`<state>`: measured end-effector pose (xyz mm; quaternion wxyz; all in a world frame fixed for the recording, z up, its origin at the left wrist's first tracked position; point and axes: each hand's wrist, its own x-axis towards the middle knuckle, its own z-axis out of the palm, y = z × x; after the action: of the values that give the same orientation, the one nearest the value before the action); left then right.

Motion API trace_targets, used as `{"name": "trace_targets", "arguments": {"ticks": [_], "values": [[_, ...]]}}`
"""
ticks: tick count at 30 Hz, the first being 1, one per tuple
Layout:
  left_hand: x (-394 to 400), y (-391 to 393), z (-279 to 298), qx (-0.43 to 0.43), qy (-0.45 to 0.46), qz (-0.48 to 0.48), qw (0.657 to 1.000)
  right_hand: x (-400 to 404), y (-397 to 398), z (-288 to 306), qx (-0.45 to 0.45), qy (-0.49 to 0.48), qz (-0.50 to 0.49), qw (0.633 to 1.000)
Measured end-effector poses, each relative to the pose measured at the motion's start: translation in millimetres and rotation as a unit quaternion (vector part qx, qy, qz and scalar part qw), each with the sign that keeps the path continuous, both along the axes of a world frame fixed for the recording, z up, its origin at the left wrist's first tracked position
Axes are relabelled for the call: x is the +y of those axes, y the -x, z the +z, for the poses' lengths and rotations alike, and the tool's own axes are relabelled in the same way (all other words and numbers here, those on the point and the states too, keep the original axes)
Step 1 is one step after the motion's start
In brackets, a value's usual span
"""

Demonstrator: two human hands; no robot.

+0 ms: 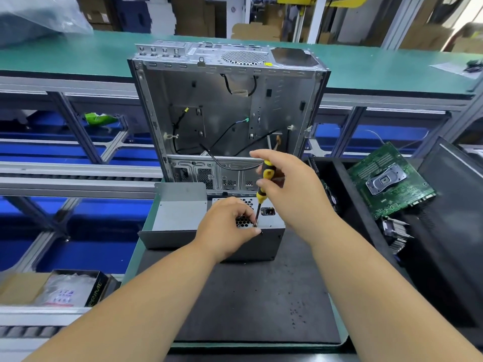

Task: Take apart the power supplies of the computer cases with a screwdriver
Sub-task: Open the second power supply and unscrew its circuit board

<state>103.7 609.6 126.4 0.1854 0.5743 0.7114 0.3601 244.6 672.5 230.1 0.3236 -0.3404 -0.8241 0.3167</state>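
A grey power supply (271, 239) with a honeycomb grille and a mains socket lies on the black mat (251, 296). My left hand (227, 226) grips its top edge over the grille. My right hand (290, 184) holds a yellow-and-black screwdriver (264, 186) upright, its tip on a screw at the unit's top face beside my left thumb. Behind stands the open, emptied computer case (224, 111) with loose black cables inside.
A bent grey metal cover (177, 218) lies left of the power supply. A black bin at right holds a green motherboard (389, 178) and heatsinks (394, 233). A cardboard box with bagged parts (65, 288) sits low left. Green conveyor (104, 56) runs behind.
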Motion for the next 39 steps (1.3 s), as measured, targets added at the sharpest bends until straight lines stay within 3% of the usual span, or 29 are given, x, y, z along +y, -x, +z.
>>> {"name": "trace_targets", "arguments": {"ticks": [4, 9, 14, 20, 24, 29, 34, 39], "values": [[-1, -1, 0, 0.002, 0.010, 0.001, 1.000, 1, -2, -1, 0.016, 0.035, 0.031, 0.999], [-1, -2, 1, 0.002, -0.001, -0.003, 1.000, 5, 1, -5, 0.016, -0.038, -0.006, 0.999], [-1, -1, 1, 0.004, 0.003, 0.003, 1.000, 6, 2, -7, 0.011, -0.048, -0.017, 0.999], [0, 2, 0, 0.008, -0.002, 0.011, 1.000, 7, -8, -7, 0.083, 0.058, 0.031, 0.994], [0, 0, 0, 0.010, -0.003, 0.003, 1.000, 11, -8, -9, 0.035, -0.037, 0.000, 0.999], [-3, -1, -1, 0.007, 0.004, 0.006, 1.000, 10, -3, -11, -0.020, -0.052, -0.016, 0.998], [-4, -2, 0, 0.006, 0.003, 0.006, 1.000, 6, -4, -13, 0.079, 0.058, -0.008, 0.995], [-5, -1, 0, 0.021, 0.003, -0.001, 1.000, -1, -2, -13, 0.071, 0.069, 0.023, 0.995]]}}
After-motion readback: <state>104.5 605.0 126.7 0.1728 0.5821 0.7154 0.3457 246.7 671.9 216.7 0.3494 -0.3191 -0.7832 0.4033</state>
